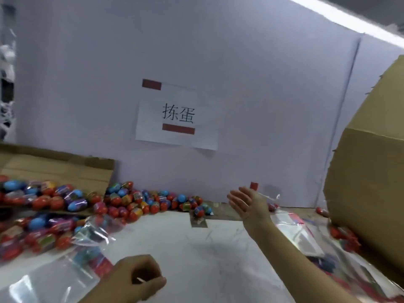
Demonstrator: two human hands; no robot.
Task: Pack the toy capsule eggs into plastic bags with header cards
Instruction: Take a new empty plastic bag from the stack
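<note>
Mostly red/blue capsule eggs (pixel 122 200) piled loose by clear bags (pixel 54 278), blurry.

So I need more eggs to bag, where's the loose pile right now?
The loose eggs lie at the back of the table against the white wall, left of centre, below the paper sign and right of the cardboard tray.

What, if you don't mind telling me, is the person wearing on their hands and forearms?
Nothing shows on either: the left hand and the right hand are bare, without gloves, and no rings or watch can be made out. Both forearms are uncovered as far as the picture reaches, with no sleeve in view.
</note>
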